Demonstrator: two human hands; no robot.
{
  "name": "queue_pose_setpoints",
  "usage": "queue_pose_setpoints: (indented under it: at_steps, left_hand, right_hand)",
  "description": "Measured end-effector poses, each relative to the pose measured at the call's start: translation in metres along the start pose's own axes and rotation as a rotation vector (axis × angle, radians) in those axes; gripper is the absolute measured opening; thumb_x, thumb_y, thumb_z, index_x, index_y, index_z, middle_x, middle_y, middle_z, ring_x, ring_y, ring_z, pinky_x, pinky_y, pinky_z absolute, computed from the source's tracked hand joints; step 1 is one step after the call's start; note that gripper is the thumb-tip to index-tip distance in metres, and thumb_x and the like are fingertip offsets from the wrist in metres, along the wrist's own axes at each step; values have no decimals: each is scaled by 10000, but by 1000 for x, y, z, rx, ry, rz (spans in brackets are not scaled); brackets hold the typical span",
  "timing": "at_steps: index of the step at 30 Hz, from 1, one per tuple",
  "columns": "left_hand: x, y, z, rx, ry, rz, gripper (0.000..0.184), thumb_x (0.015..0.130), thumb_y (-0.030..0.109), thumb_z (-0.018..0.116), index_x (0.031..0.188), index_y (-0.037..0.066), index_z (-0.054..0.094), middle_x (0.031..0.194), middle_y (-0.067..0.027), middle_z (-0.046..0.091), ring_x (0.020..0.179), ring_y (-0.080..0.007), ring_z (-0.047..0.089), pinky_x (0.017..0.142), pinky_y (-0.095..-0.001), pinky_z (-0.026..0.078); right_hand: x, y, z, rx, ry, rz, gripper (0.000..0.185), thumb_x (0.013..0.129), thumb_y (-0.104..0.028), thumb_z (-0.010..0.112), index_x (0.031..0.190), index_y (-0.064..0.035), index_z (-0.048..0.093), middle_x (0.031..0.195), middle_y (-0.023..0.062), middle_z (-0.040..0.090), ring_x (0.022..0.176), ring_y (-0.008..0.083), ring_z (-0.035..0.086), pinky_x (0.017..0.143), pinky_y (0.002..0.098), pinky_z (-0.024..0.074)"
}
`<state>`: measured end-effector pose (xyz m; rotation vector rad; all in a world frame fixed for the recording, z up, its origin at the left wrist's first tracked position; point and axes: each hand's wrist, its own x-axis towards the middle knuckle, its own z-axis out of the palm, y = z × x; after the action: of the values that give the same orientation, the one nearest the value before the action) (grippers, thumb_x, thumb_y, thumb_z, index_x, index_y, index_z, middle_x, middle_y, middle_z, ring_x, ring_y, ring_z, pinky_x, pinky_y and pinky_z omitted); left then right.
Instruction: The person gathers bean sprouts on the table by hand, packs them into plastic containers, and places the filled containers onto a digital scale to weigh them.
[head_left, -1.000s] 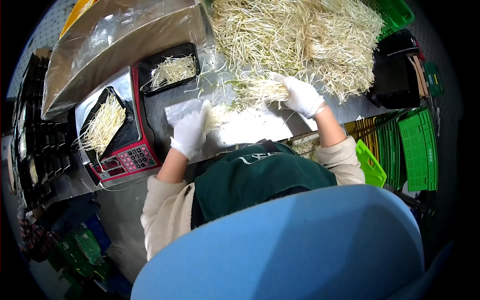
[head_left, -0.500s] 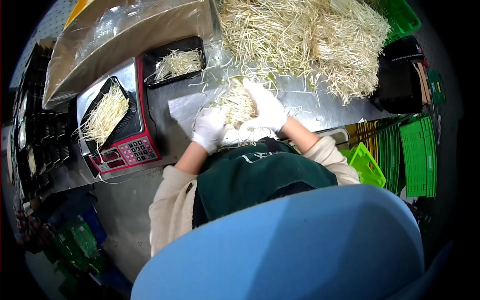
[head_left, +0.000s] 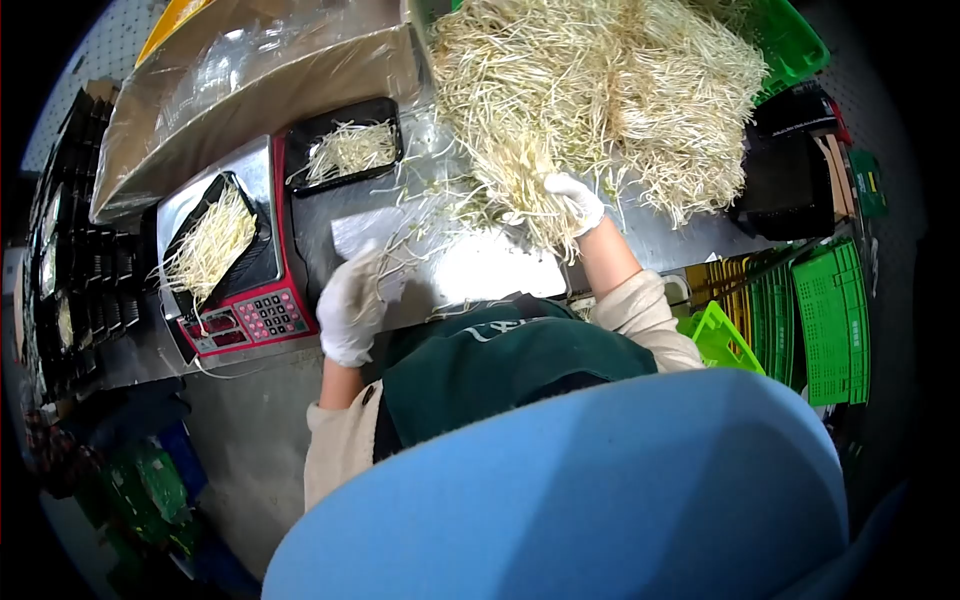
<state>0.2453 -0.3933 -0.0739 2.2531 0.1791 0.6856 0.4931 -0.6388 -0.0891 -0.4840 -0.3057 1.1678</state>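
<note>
My right hand [head_left: 576, 204], in a white glove, is closed around a bunch of bean sprouts [head_left: 528, 195] at the near edge of the large sprout heap [head_left: 600, 85]. My left hand [head_left: 350, 308], also gloved, is over the table's near edge, just right of the red scale [head_left: 262, 308]. Its fingers look stretched out and are slightly blurred, with a few loose sprouts beside them. On the scale lies a black tray [head_left: 262, 262] filled with bean sprouts. A second black tray [head_left: 300, 140] behind it holds a smaller portion.
A plastic-lined cardboard box [head_left: 290, 85] stands at the back left. Stacked black trays [head_left: 95, 270] line the left side. Green crates [head_left: 832, 320] are at the right, beyond the metal table [head_left: 410, 150], which has loose sprouts scattered over it.
The sprout bunch that was between both hands is now at the heap's edge in my right hand, which has moved slightly right. My left hand has moved left and nearer, away from the bunch.
</note>
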Motion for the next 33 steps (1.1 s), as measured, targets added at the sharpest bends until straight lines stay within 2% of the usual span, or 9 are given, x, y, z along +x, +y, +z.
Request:
queue_pose_setpoints:
  at_steps: [3, 4, 9, 13, 21, 26, 28, 32, 33]
  left_hand:
    - [18, 13, -42, 233, 407, 80, 294, 884, -65, 489, 1157, -61, 598, 1136, -193, 635, 1056, -283, 617, 940, -345, 472]
    - [20, 15, -55, 178, 622, -134, 325, 893, -70, 463, 1199, -62, 573, 1160, -194, 625, 1097, -285, 594, 964, -346, 453]
    - [30, -22, -163, 853, 861, -198, 495, 884, 118, 582, 1325, -66, 451, 1331, -210, 509, 1243, -294, 482, 1069, -364, 344]
    - [10, -133, -210, -467, 616, -581, 635, 826, 9, 592, 1413, -23, 352, 1374, -173, 472, 1205, -233, 508, 1042, -311, 360]
    - [6, -142, -194, -753, 409, -575, 653, 746, -81, 441, 1393, -3, 389, 1243, -88, 539, 979, -144, 570, 850, -250, 484]
    - [27, -114, -210, -1008, 297, -373, 738, 712, 109, 484, 1403, -82, 307, 1404, -168, 417, 1303, -273, 390, 1096, -341, 265]
    - [35, -126, -224, -1048, 365, -372, 640, 875, 203, 483, 1420, -63, 278, 1461, -171, 344, 1359, -264, 323, 1127, -352, 218]
    - [68, -106, -226, -1000, 350, -445, 568, 995, 320, 424, 1421, -38, 307, 1446, -162, 372, 1361, -279, 323, 1140, -368, 203]
    - [68, -94, -223, -621, 185, -374, 549, 973, 335, 466, 1377, -25, 372, 1374, -167, 433, 1303, -300, 376, 1108, -378, 246]
  right_hand:
    - [0, -4, 5, 206, -42, -66, 696, 832, -188, 622, 1422, 2, 307, 1363, 250, 442, 1225, 373, 486, 980, 503, 457]
    - [-1, -4, -2, 203, -48, -64, 696, 832, -188, 622, 1422, 2, 307, 1363, 250, 442, 1225, 373, 486, 980, 503, 457]
    - [0, -5, -10, 261, -101, -99, 700, 844, -220, 610, 1429, 0, 294, 1384, 249, 423, 1234, 386, 475, 1008, 542, 421]
    - [7, 2, -15, 243, -61, -108, 719, 848, -241, 597, 1452, -28, 269, 1447, 253, 336, 1282, 438, 402, 974, 685, 351]
    - [53, 24, 55, 105, -255, 14, 790, 795, -236, 634, 1451, -11, 254, 1441, 266, 336, 1289, 427, 398, 996, 570, 397]
    - [151, 45, 161, -454, -233, 61, 870, 717, -248, 735, 1428, 4, 301, 1431, 226, 375, 1297, 326, 413, 1072, 421, 362]
    - [186, 49, 207, -781, -301, 123, 835, 666, -214, 779, 1371, 19, 396, 1346, 166, 491, 1202, 223, 498, 1032, 358, 400]
    - [250, 119, 252, -2033, -385, -163, 820, 651, -259, 759, 1375, -83, 418, 1173, 198, 582, 1022, 266, 591, 865, 409, 489]
    - [256, 144, 255, -2113, -465, -214, 800, 647, -278, 759, 1346, -67, 431, 1143, 201, 582, 1006, 338, 580, 843, 420, 486]
